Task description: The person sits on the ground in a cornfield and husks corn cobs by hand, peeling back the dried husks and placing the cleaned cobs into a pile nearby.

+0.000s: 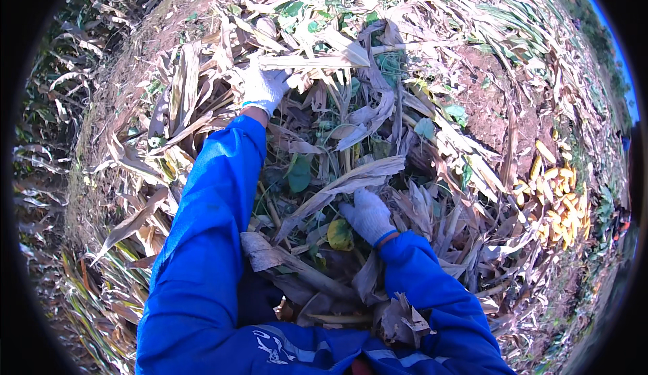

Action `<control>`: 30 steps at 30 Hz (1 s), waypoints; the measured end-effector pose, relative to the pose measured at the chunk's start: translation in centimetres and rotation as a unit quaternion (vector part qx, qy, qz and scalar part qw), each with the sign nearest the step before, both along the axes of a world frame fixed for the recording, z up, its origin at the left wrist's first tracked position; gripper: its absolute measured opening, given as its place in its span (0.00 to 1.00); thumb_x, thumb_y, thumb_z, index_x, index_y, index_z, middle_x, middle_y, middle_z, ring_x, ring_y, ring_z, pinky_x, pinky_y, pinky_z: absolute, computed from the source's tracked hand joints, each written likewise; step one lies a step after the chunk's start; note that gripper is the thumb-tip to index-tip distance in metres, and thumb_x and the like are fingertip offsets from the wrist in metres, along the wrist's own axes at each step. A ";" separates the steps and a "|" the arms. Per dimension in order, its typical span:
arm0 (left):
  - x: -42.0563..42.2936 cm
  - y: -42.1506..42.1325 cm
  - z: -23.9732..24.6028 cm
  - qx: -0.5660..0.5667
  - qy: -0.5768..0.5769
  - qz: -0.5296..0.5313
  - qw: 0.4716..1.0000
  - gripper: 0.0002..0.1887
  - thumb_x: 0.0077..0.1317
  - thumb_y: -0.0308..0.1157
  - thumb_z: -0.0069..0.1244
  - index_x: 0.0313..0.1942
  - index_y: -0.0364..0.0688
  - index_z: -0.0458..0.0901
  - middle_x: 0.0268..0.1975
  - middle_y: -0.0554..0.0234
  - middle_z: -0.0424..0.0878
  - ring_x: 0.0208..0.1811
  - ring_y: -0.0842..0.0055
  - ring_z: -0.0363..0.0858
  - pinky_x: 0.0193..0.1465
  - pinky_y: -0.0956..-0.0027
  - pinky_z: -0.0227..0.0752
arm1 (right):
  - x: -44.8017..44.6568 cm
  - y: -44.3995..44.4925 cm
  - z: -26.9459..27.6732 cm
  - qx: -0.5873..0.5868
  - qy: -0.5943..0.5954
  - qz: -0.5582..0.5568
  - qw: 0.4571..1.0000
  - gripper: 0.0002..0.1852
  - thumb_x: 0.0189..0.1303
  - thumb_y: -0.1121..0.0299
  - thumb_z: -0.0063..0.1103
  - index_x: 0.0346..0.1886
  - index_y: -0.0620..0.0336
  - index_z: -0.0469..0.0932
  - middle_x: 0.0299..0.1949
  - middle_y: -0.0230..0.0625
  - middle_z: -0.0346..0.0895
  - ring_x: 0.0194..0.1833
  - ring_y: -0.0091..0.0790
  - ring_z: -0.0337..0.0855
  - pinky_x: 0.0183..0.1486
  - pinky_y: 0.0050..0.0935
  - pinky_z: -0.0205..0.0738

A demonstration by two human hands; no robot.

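Observation:
My left hand (264,89), in a white knit glove, reaches far forward among dry corn husks and stalks; whether its fingers grip any of them is unclear in the glare. A pale dry corn leaf (319,61) lies just beyond its fingers. Nearer my body, my right hand (368,215) wears the same kind of glove and rests in the stalks, its fingertips partly hidden. A long dry husk (344,180) passes right above that hand, and a yellowing leaf (340,235) is beside it. Between my hands are tangled vines with a broad green leaf (299,173).
A heap of husked yellow corn cobs (566,205) lies on the ground to the right. Cut stalks (511,15) are piled along the upper right. Bare reddish soil (486,91) shows between them. Standing dry corn plants (45,122) line the left edge.

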State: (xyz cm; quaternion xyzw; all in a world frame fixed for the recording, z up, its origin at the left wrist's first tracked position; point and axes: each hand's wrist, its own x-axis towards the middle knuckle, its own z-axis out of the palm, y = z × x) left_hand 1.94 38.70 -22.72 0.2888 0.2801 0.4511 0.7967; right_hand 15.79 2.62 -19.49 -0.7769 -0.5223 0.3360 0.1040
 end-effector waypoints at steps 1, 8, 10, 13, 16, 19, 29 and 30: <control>2.9 -1.5 1.4 -0.098 -0.079 0.028 0.992 0.45 0.71 0.63 0.36 0.75 0.35 0.51 0.77 0.41 0.52 0.77 0.46 0.53 0.76 0.44 0.51 | 0.4 -0.5 0.0 -0.004 0.004 -0.024 1.000 0.27 0.59 0.53 0.65 0.54 0.63 0.70 0.43 0.56 0.82 0.48 0.59 0.82 0.49 0.51 0.76; 4.1 2.4 -1.9 0.165 0.252 0.045 0.952 0.31 0.74 0.51 0.36 0.67 0.36 0.61 0.69 0.46 0.63 0.70 0.52 0.62 0.71 0.50 0.59 | 0.1 -0.5 0.2 -0.008 0.047 -0.025 0.999 0.27 0.61 0.54 0.62 0.56 0.62 0.67 0.45 0.57 0.81 0.49 0.61 0.82 0.50 0.53 0.75; 4.2 2.2 -1.2 0.139 0.232 0.051 0.962 0.30 0.75 0.50 0.37 0.66 0.36 0.62 0.67 0.47 0.64 0.68 0.54 0.63 0.69 0.51 0.60 | 0.1 -0.4 0.4 -0.018 0.049 -0.024 0.998 0.27 0.62 0.54 0.61 0.56 0.62 0.66 0.45 0.57 0.81 0.49 0.61 0.82 0.50 0.53 0.75; 3.6 1.4 -0.8 0.139 0.240 0.047 0.960 0.27 0.75 0.48 0.37 0.63 0.36 0.64 0.64 0.49 0.66 0.65 0.55 0.64 0.67 0.53 0.61 | -0.2 -0.8 -0.6 0.005 0.047 -0.027 0.998 0.29 0.60 0.55 0.65 0.58 0.63 0.67 0.44 0.57 0.82 0.48 0.61 0.82 0.49 0.52 0.76; 3.2 0.7 -0.1 0.158 0.256 0.034 0.953 0.25 0.75 0.46 0.38 0.61 0.37 0.65 0.60 0.51 0.67 0.62 0.57 0.66 0.65 0.54 0.62 | 0.0 -0.5 -1.1 -0.008 0.054 -0.024 0.998 0.31 0.61 0.54 0.64 0.60 0.63 0.65 0.45 0.57 0.82 0.48 0.62 0.82 0.49 0.53 0.75; 2.8 -0.9 0.8 0.192 0.279 0.014 0.941 0.22 0.75 0.45 0.39 0.59 0.37 0.67 0.57 0.52 0.69 0.60 0.59 0.67 0.63 0.56 0.63 | 0.0 -0.5 -1.3 0.006 0.044 -0.037 0.998 0.33 0.62 0.53 0.63 0.63 0.63 0.64 0.45 0.57 0.82 0.49 0.62 0.82 0.50 0.53 0.75; 2.0 -9.9 10.6 0.406 0.340 -0.049 0.847 0.14 0.76 0.38 0.41 0.51 0.38 0.72 0.46 0.58 0.74 0.51 0.65 0.72 0.57 0.62 0.67 | 3.8 -4.5 5.4 0.073 0.081 -0.054 0.993 0.53 0.54 0.40 0.67 0.75 0.66 0.56 0.66 0.61 0.69 0.66 0.56 0.72 0.66 0.42 0.68; 1.9 -11.2 11.8 0.456 0.348 -0.046 0.818 0.13 0.76 0.38 0.42 0.50 0.38 0.72 0.45 0.59 0.74 0.50 0.66 0.72 0.56 0.62 0.67 | 5.1 -5.8 6.4 0.078 0.045 -0.041 0.995 0.52 0.55 0.41 0.67 0.75 0.65 0.57 0.67 0.59 0.69 0.66 0.56 0.72 0.67 0.42 0.67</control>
